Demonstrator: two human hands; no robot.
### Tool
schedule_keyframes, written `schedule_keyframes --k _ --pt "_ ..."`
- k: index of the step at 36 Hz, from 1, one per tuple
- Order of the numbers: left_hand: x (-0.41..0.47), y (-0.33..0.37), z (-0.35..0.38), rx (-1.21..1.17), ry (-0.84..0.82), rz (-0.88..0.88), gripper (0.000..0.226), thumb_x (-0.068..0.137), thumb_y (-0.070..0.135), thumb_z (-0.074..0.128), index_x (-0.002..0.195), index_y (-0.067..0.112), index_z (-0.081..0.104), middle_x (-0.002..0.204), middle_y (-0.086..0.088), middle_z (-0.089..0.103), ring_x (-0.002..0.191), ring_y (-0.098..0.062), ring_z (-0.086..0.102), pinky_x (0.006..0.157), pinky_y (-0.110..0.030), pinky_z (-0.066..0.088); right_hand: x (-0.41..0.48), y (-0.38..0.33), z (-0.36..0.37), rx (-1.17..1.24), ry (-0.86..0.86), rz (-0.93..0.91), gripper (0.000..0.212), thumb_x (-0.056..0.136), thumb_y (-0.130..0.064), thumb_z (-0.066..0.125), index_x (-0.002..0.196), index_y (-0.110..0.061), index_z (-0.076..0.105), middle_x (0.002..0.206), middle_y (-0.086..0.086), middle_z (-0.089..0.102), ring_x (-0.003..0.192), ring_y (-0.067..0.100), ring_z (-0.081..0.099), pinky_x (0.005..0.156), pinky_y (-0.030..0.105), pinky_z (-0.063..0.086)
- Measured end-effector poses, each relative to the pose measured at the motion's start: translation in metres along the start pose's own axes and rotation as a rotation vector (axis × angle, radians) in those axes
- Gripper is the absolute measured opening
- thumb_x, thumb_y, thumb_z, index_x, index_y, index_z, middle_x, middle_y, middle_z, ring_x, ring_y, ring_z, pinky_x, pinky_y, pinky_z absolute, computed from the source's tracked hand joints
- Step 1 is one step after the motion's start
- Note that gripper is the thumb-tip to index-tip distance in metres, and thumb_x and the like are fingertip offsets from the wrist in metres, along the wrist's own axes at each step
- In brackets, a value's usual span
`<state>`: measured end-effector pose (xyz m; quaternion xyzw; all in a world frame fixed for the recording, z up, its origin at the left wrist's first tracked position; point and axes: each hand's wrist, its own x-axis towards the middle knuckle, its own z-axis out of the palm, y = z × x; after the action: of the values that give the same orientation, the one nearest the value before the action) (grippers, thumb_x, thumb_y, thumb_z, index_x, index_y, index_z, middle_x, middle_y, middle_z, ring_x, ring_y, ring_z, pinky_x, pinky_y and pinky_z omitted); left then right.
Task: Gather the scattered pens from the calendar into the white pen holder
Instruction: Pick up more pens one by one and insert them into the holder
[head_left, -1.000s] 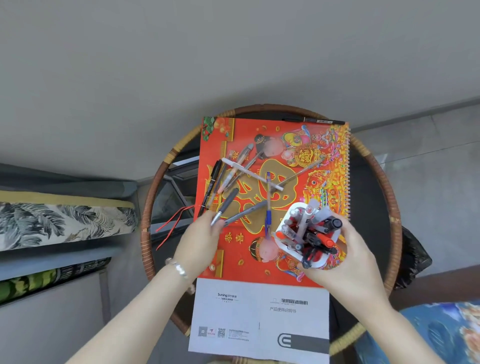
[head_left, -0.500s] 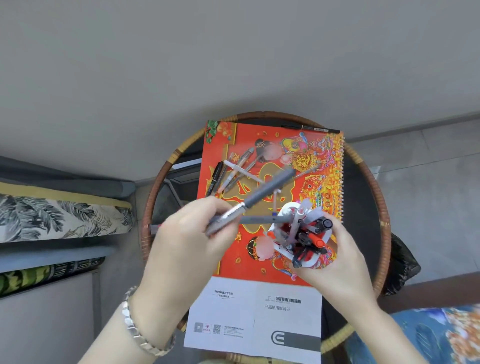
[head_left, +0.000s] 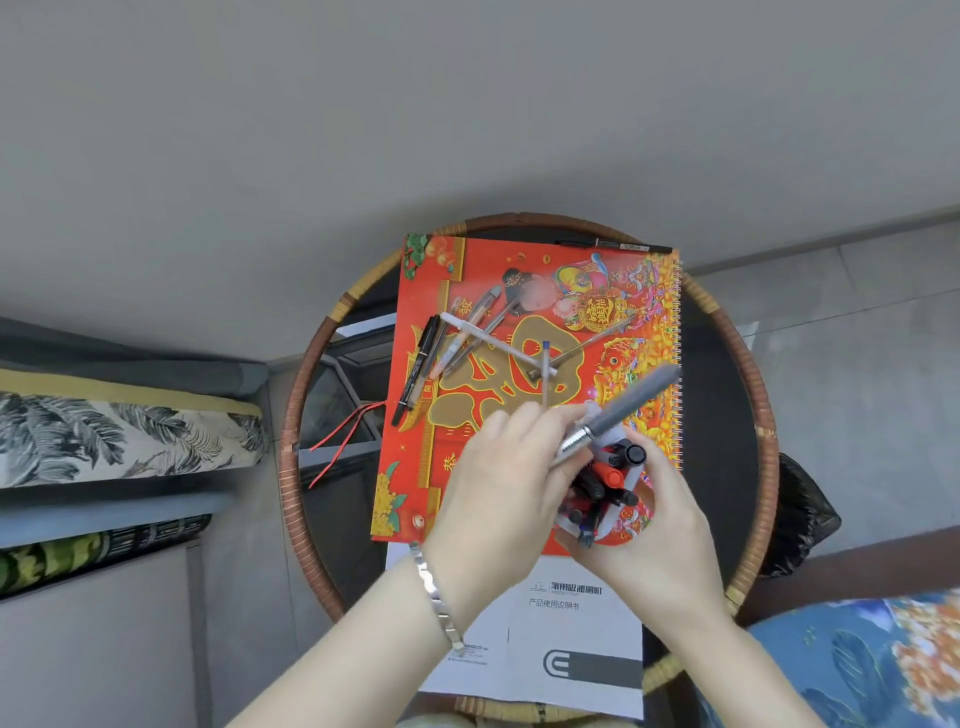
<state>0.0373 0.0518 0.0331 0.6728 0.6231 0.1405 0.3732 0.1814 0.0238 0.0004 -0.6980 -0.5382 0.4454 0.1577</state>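
The left hand (head_left: 498, 483) is closed around a grey pen (head_left: 618, 410), which points up and to the right, its silver end in the fingers. Just to the right of it, the right hand (head_left: 654, 525) is wrapped around the white pen holder (head_left: 626, 493) from below; the holder is full of black and red pens and is tilted toward the left hand. The grey pen lies across the top of the holder. Beyond both hands, on the red calendar (head_left: 415, 467), several pens (head_left: 483, 327) are scattered and cross each other. A white booklet (head_left: 571, 623) lies under the wrists on the round desk (head_left: 727, 364).
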Motion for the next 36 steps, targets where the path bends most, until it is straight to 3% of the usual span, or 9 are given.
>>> schedule_keyframes --k 3,6,10,13,16,24,27,32,36 --pt "-0.002 -0.002 0.006 0.075 -0.051 0.015 0.048 0.094 0.043 0.032 0.140 0.031 0.030 0.111 0.008 0.052 0.093 -0.019 0.034 0.086 -0.034 0.033 0.000 0.002 -0.001 0.005 -0.005 0.006 0.086 0.051 -0.021 0.084 0.127 -0.035 0.045 0.122 -0.013 0.058 0.114 0.012 0.055 0.087 0.031 0.047" --pt "-0.006 -0.004 0.006 -0.220 0.077 -0.013 0.030 0.095 0.029 0.042 0.125 0.032 0.048 0.101 0.016 0.050 0.098 -0.012 0.037 0.089 -0.023 0.033 -0.001 0.004 -0.003 0.051 -0.031 0.027 0.088 0.047 -0.030 0.081 0.127 -0.036 0.045 0.121 -0.013 0.059 0.114 0.009 0.056 0.094 0.036 0.048" --pt "-0.009 -0.003 -0.007 -0.632 0.412 -0.225 0.012 0.090 0.030 0.050 0.080 0.031 0.057 0.062 0.010 0.050 0.058 -0.005 0.046 0.055 -0.016 0.038 0.000 0.000 -0.007 0.095 -0.045 0.037 0.087 0.043 -0.044 0.077 0.125 -0.039 0.046 0.119 -0.018 0.060 0.111 0.004 0.056 0.092 0.032 0.048" --pt "-0.008 -0.007 -0.018 -1.008 0.491 -0.385 0.025 0.085 0.041 0.045 0.083 0.018 0.055 0.045 0.009 0.032 0.038 -0.004 0.026 0.038 -0.017 0.022 0.002 0.003 -0.007 0.091 -0.044 0.062 0.091 0.046 -0.044 0.083 0.128 -0.037 0.045 0.123 -0.016 0.058 0.114 0.007 0.055 0.094 0.039 0.049" --pt "-0.009 -0.016 -0.021 -1.239 0.456 -0.400 0.031 0.092 0.042 0.029 0.092 0.026 0.055 0.045 0.009 0.030 0.035 -0.004 0.023 0.037 -0.018 0.018 0.003 0.005 -0.007 0.096 -0.029 0.066 0.091 0.045 -0.045 0.082 0.127 -0.039 0.044 0.123 -0.016 0.058 0.115 0.009 0.056 0.094 0.042 0.049" --pt "-0.009 -0.016 -0.022 -1.344 0.492 -0.387 0.019 0.095 0.010 0.038 0.101 0.019 0.053 0.074 0.006 0.070 0.085 -0.015 0.067 0.092 -0.033 0.051 0.001 0.008 -0.009 0.114 -0.043 0.072 0.083 0.048 -0.039 0.084 0.122 -0.040 0.047 0.116 -0.017 0.061 0.109 0.008 0.058 0.092 0.041 0.050" --pt "-0.007 -0.014 -0.018 -1.242 0.470 -0.361 0.022 0.091 -0.001 0.045 0.095 0.020 0.050 0.088 0.004 0.075 0.103 -0.022 0.067 0.094 -0.037 0.051 0.000 0.008 -0.009 0.102 -0.043 0.077 0.085 0.046 -0.043 0.082 0.123 -0.039 0.047 0.118 -0.016 0.061 0.111 0.009 0.058 0.093 0.042 0.049" --pt "-0.008 -0.006 -0.004 -1.086 0.333 -0.282 0.031 0.087 -0.015 0.046 0.084 0.015 0.042 0.100 -0.014 0.069 0.101 -0.016 0.067 0.079 -0.018 0.052 0.000 0.006 -0.008 0.096 -0.054 0.063 0.087 0.046 -0.036 0.083 0.125 -0.038 0.046 0.120 -0.013 0.060 0.112 0.010 0.057 0.094 0.041 0.049" --pt "-0.009 -0.003 0.006 -1.030 0.214 -0.221 0.033 0.088 -0.013 0.044 0.082 0.019 0.041 0.106 -0.004 0.067 0.105 -0.009 0.064 0.079 -0.017 0.049 0.001 0.004 -0.008 0.080 -0.061 0.050 0.089 0.044 -0.033 0.080 0.126 -0.037 0.045 0.122 -0.012 0.059 0.114 0.011 0.056 0.094 0.042 0.049"
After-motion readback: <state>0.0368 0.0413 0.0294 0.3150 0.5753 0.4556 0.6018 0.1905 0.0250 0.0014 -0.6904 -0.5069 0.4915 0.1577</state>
